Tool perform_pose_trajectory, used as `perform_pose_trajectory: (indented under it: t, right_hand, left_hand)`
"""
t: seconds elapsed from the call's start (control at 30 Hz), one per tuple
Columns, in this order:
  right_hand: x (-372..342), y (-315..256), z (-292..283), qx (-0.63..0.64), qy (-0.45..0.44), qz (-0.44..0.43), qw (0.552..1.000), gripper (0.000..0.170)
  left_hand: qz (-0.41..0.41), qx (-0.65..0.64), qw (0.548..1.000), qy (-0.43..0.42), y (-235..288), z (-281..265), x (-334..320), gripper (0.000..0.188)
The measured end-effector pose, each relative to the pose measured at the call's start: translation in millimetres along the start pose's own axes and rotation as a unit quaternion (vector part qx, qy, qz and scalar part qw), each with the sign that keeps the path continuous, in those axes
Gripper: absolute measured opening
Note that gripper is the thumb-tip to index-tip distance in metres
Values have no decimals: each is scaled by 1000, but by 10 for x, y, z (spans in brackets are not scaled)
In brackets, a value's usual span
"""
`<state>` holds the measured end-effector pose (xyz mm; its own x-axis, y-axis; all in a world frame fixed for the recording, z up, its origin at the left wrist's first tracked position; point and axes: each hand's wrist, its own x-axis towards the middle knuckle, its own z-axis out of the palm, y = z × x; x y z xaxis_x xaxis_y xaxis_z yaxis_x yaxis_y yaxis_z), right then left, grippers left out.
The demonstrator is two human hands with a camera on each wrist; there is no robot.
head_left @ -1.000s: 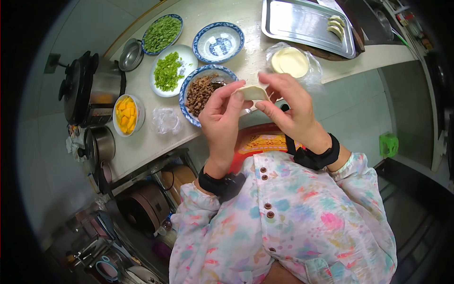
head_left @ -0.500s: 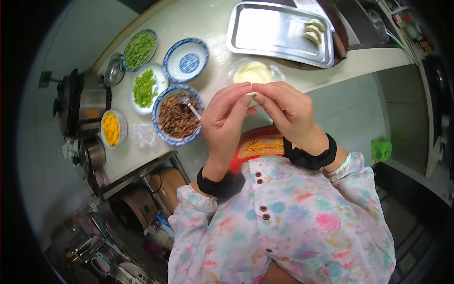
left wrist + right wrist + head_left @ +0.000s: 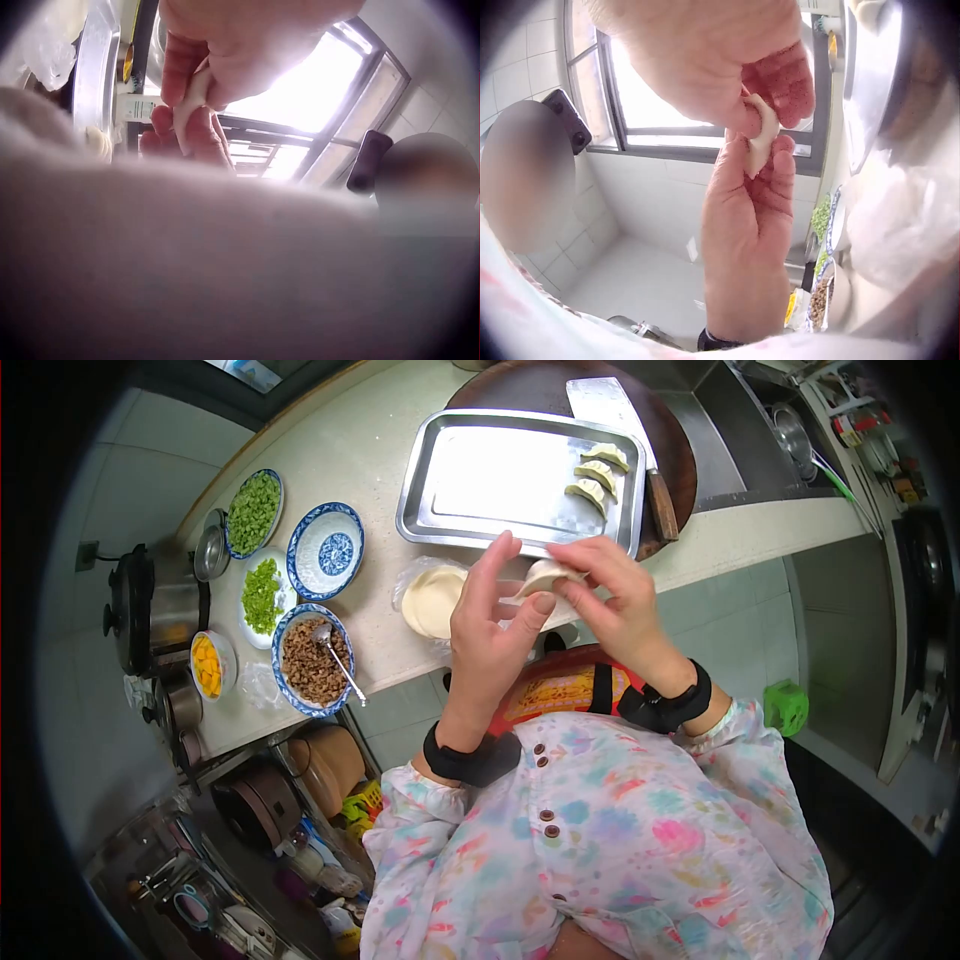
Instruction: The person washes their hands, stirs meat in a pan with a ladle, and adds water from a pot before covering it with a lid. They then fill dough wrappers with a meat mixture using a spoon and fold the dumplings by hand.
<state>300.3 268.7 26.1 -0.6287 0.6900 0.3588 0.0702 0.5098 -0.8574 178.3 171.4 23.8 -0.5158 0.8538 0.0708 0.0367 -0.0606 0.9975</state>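
My right hand [image 3: 612,595] pinches a folded dumpling [image 3: 546,577] between thumb and fingers, near the tray's front edge. My left hand [image 3: 492,625] is beside it with the fingers spread and the thumb tip at the dumpling's lower edge. In the right wrist view the pale dumpling [image 3: 762,139] points down between the left thumb and fingers. Three pleated dumplings [image 3: 597,473] lie at the right end of a metal tray [image 3: 470,540]. A stack of round dough wrappers [image 3: 428,603] sits on plastic just left of my left hand.
To the left stand a bowl of minced filling [image 3: 312,665] with a spoon [image 3: 345,672], a patterned bowl [image 3: 325,550], plates of chopped greens [image 3: 260,595] and a bowl of yellow pieces [image 3: 208,665]. Behind the tray, a cleaver [image 3: 610,408] lies on a round board [image 3: 685,480].
The head view has turned right, bringing the whole tray and board into sight. Both hands met on the dumpling half a second ago; now the left fingers have spread away while the right still pinches it.
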Motion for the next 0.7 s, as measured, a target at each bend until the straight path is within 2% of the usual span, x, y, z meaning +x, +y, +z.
perform_pose_trajectory:
  t: [0.1,0.23,0.33,0.47,0.57,0.7]
  right_hand:
    - [65,496,-92,-114,53,-16,992,24]
    - [159,900,-33,-176,87,-12,981,22]
    - [207,964,35,-282,93,-60,953,23]
    - [187,1035,100,-368,87,-71,923,24]
    - [189,1017,83,-432,45,-59,899,25]
    - [204,1025,83,-423,34,-80,902,27]
  left_hand:
    - [-7,11,1000,20,-26,39,28,44]
    - [-17,32,997,66,-72,-92,-42,34]
    - [-33,26,992,122,33,-180,-141,28]
    - [-50,56,978,195,29,-405,-369,28]
    - [-63,58,958,274,14,-605,-651,29]
    - [-83,42,918,384,-41,-912,-1097,29]
